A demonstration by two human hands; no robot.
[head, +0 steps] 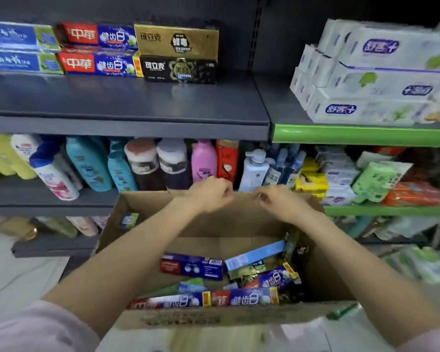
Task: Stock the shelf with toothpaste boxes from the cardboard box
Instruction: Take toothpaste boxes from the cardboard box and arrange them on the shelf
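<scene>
An open cardboard box (323,273) stands in front of me and holds several loose toothpaste boxes, among them a blue-and-red one (192,266), a light blue one (254,257) and a long red-and-blue one (244,298). My left hand (210,193) and my right hand (274,199) reach over the contents, close together. Each has its fingers curled on the top edge of the box's far wall. Higher up, the dark grey shelf (137,102) carries stacked toothpaste at its back: blue boxes (21,49), red-and-blue boxes (99,49), and a gold box on a black one (178,54).
White toothpaste boxes (379,77) are piled on the green-edged shelf (361,134) to the right. The shelf below holds shampoo and lotion bottles (148,166), with soap and wipe packs (341,176) further right. Pale floor (18,275) shows at the lower left.
</scene>
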